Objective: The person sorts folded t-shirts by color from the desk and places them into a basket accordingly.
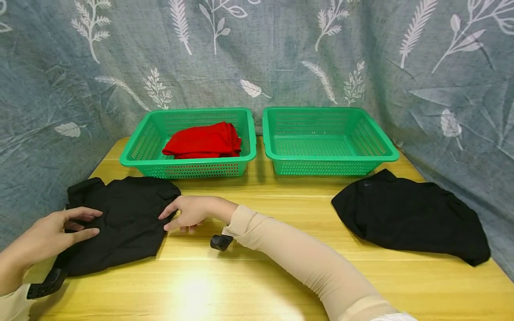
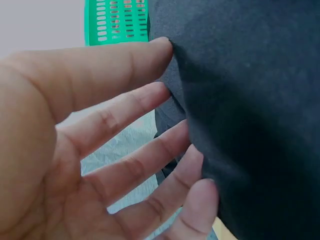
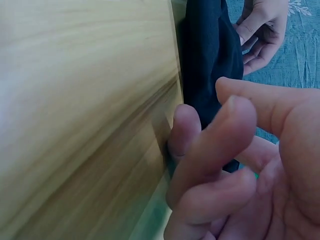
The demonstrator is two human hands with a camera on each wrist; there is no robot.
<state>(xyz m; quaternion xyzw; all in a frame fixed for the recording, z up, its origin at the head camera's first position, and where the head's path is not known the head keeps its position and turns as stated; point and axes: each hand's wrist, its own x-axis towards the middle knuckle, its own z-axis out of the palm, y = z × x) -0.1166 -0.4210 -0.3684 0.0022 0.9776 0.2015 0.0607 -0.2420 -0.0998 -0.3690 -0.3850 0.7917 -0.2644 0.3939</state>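
- Cloth [image 1: 128, 214] lies on the table [image 1: 241, 290], bunched between both hands' fingers.
- Left hand [image 1: 52, 235]: fingers spread, tips against its left part.
- Right hand [image 1: 192, 210]: fingers apart, loosely bent, at its right edge; cannot tell whether touching.
- Behind, basket [image 1: 160, 162].

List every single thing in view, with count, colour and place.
Table: 1, yellowish wood, foreground
Curtain: 1, grey-blue with white leaves, behind
Left basket: 1, green, table's back left
Right basket: 1, green, table's back right
Red cloth: 1, red, inside left basket
Left black cloth: 1, black, table's left
Right black cloth: 1, black, table's right
Wrist cameras: 2, black, one per wrist
Sleeves: 2, beige, forearms
Left grip: 1, bare, at left black cloth's left side
Right grip: 1, bare, at its right edge
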